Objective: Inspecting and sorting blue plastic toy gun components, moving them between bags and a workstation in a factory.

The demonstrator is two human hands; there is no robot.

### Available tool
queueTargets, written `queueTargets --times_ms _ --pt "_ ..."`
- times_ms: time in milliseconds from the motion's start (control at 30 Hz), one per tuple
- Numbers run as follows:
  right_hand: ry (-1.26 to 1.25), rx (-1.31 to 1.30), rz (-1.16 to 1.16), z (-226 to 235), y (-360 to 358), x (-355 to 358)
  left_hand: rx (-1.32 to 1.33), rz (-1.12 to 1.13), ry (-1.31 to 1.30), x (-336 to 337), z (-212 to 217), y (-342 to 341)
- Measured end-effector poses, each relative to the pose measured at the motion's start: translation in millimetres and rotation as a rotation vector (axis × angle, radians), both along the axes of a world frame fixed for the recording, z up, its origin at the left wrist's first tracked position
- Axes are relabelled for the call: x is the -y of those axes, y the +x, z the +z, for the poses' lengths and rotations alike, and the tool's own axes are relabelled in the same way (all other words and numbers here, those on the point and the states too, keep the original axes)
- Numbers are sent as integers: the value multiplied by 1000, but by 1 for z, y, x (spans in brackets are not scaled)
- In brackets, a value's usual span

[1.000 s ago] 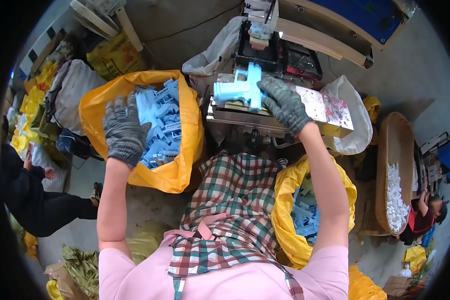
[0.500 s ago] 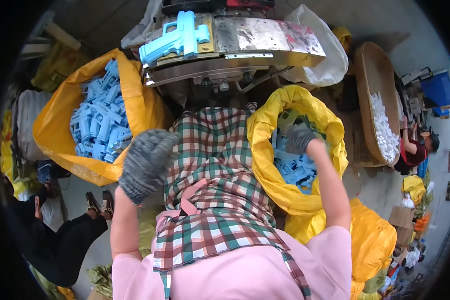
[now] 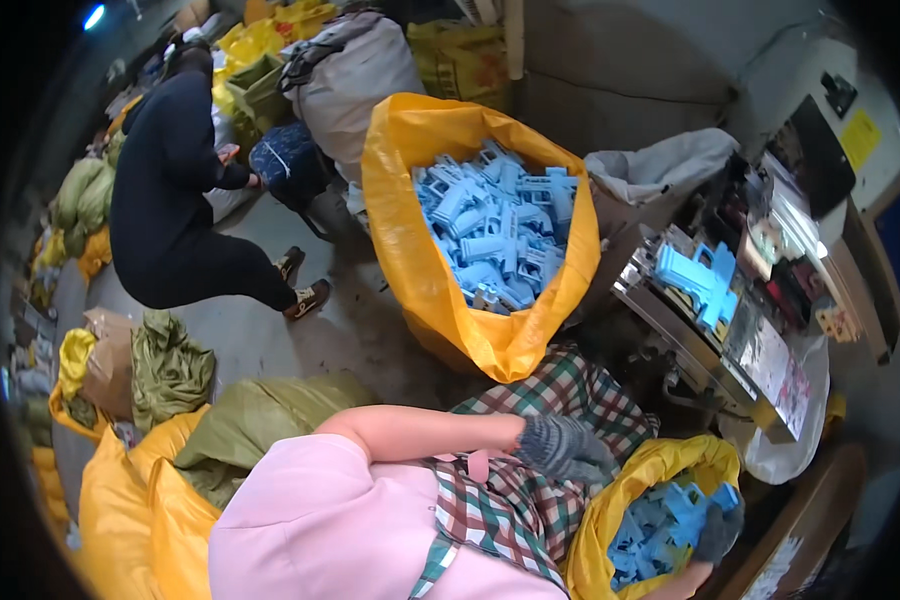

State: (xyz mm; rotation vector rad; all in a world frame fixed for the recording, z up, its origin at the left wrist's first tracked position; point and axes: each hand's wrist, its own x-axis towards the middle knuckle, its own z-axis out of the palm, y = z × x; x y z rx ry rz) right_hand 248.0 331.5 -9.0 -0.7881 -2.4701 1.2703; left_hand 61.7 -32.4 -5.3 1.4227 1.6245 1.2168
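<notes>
A blue toy pistol (image 3: 685,512) lies at the right hand (image 3: 718,535), inside the right rim of the yellow bag (image 3: 590,530), on top of a heap of matching blue pieces (image 3: 642,545). The right hand, in a grey knit glove, has its fingers bent against the pistol; whether they grip it I cannot tell. The left hand (image 3: 567,450), gloved alike, has its fingers loosely stretched out, holds nothing that shows, and hangs over the plaid apron (image 3: 505,510) just beyond the bag's left rim. The pistol looks like moulded plastic: probably light, stiff, a little slippery under knit and not very fragile, best taken by the thick barrel or the grip rather than the thin trigger guard. Another toy pistol (image 3: 705,285) lies flat near the upper left end of the machine bed (image 3: 770,375). Farther left, the orange bag (image 3: 395,220) is heaped with more pistols (image 3: 490,235); some seem to carry dark marks, too small to read. A yellow label (image 3: 860,138) at upper right is equally unreadable.
</notes>
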Motion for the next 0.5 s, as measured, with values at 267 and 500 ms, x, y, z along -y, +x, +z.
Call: queueTargets --times_ms 267,500 --pt "734 -119 658 81 -57 206 1508 172 -37 -30 25 9" --pt "-370 15 651 11 -44 108 807 137 285 -27 -50 -17"
